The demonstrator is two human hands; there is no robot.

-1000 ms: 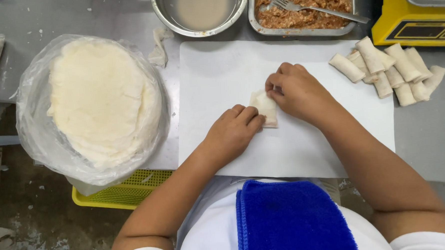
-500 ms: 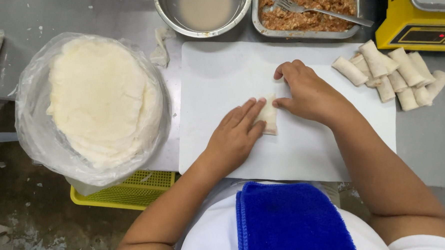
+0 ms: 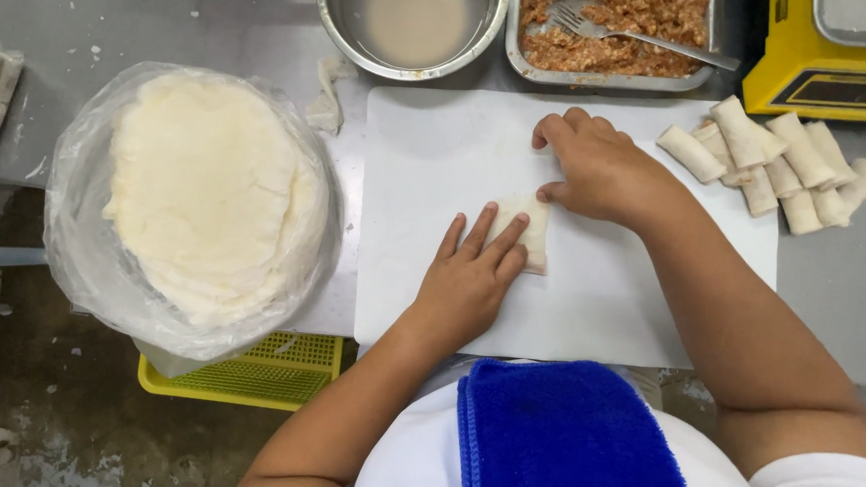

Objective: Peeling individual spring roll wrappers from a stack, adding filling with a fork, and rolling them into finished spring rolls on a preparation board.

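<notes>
Roll (image 3: 533,231), pale, small, folded flat

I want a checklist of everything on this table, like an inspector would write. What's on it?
Surface: white cutting board on a grey metal table.
Job's things: one folded wrapper roll on the board; stack of round wrappers in a clear bag; tray of minced filling with a fork; bowl of pale paste; pile of finished rolls.
Clutter: dough scrap; blue towel; yellow basket.
Fingers: left hand lies flat on the roll; right hand touches its far end.
Cables: nothing seen.
Surroundings: yellow scale; wet floor.
</notes>
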